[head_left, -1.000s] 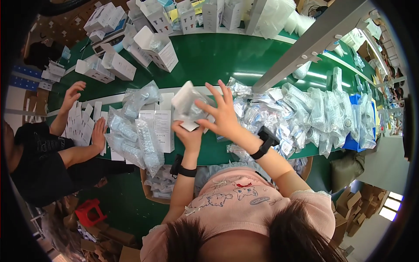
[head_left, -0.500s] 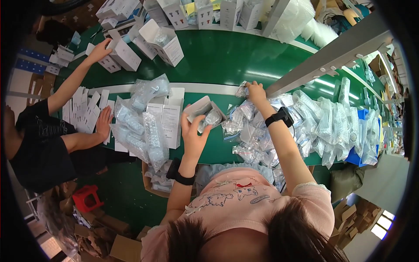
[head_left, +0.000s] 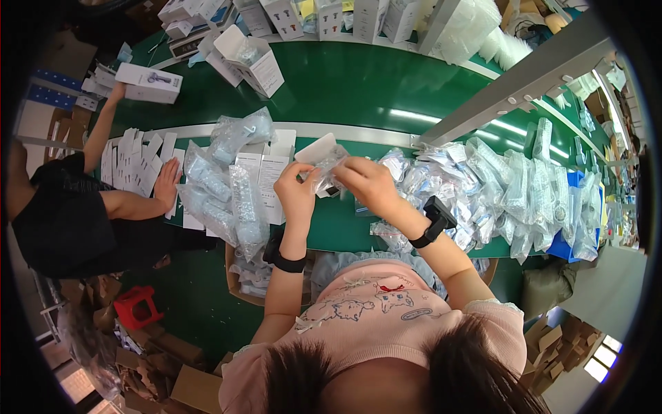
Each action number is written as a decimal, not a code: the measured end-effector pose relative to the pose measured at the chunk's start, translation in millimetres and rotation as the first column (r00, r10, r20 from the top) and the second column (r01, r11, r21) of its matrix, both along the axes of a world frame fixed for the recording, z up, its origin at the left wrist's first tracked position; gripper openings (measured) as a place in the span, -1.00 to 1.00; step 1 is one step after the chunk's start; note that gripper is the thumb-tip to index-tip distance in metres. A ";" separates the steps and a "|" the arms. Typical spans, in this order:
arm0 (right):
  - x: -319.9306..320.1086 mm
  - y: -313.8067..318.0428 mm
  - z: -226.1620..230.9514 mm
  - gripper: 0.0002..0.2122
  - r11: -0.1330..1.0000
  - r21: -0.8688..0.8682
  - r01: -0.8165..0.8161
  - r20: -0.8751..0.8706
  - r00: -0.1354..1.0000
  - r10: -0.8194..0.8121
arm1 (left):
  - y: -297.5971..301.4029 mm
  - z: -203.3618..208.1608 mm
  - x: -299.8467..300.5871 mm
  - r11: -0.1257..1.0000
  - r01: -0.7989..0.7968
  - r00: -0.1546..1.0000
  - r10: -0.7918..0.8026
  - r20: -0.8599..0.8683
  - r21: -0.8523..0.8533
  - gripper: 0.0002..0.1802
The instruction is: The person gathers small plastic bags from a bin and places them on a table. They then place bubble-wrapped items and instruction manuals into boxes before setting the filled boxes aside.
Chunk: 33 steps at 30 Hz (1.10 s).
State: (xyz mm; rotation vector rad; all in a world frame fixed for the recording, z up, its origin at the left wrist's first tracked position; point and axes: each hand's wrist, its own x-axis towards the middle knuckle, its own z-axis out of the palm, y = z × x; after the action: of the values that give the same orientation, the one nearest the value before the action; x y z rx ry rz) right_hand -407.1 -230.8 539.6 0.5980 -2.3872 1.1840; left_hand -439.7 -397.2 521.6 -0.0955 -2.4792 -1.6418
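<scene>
In front of my body, above the green bench, is a small open white box, its flap raised and the rest largely covered by my hands. My left hand is closed on its left side. Fingers bent, my right hand pinches a crinkled clear plastic bag at the box's mouth. Whether the bag is partly inside cannot be made out. To the right lies a heap of small clear bags. Bubble-wrapped pieces rest left of my left hand, beside standing white boxes.
At the left a co-worker's hand holds a white box; the other lies by flat white cards. A grey metal post slants across the right. An open box stands farther back. A carton sits below the bench edge.
My right hand has come left from the heap to the white box with a clear bag. The box is now largely covered by my hands. The co-worker has lifted a white box.
</scene>
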 end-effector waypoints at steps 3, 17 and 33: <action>2.6 -2.6 -12.3 -0.77 0.944 0.327 -0.035 -0.042 0.998 0.052 | 3.3 3.4 3.1 1.000 -0.006 1.000 0.006 -0.011 0.028 -0.90; -5.6 13.0 -63.5 -0.35 0.877 -0.480 -0.027 0.290 0.938 0.187 | -67.6 31.5 14.6 0.359 -0.355 0.924 0.274 -0.266 -0.863 -0.35; -216.5 70.7 -62.0 -0.34 0.640 -0.650 0.410 0.301 0.912 -0.279 | -4.0 -7.6 74.3 0.974 0.176 0.979 -0.189 -0.078 -0.145 -0.50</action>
State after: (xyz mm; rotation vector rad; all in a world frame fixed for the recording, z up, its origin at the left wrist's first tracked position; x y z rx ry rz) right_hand -623.7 -160.1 477.7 -0.2272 -1.8010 1.8481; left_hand -365.3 -401.2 514.0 -0.4187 -2.5761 -1.4908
